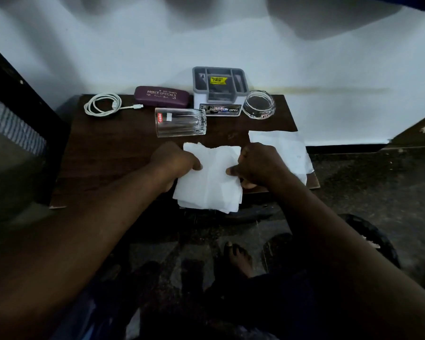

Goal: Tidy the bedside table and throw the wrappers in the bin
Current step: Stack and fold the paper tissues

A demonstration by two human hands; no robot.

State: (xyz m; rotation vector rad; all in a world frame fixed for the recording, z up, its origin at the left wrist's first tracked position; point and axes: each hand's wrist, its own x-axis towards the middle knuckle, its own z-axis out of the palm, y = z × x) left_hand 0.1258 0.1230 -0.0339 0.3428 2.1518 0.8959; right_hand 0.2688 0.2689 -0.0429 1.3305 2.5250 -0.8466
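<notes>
The left grip (174, 163) and the right grip (258, 165) both hold the white paper (209, 177), a folded or layered sheet.

1. Left grip: closed on the paper's left edge, thumb on top, fingers curled beneath.
2. Right grip: closed on the paper's right edge, thumb tip pressed on the upper face, fingers curled under.
3. The paper spans the gap between the two grips. Its near part overhangs the front edge of the desk (103, 153).

Items located from the grips:
- Second white sheet (282, 150): flat on the desk, just beyond and outboard of the right grip, reaching the desk's right edge.
- Clear tumbler (180, 122): lying on its side, just beyond the left grip, apart from the paper.
- Purple spectacle case (161, 96): beyond the tumbler, at the back edge against the wall.
- White cable (103, 104): coiled, well beyond and outboard of the left grip, plug end pointing toward the case.
- Grey organiser box (219, 89): at the back, on a line running out between the two grips.
- Glass bowl (260, 104): beyond the right grip, just beside the box.
- Dark round object (373, 239): on the floor, behind and outboard of the right grip. Its identity cannot be determined.
</notes>
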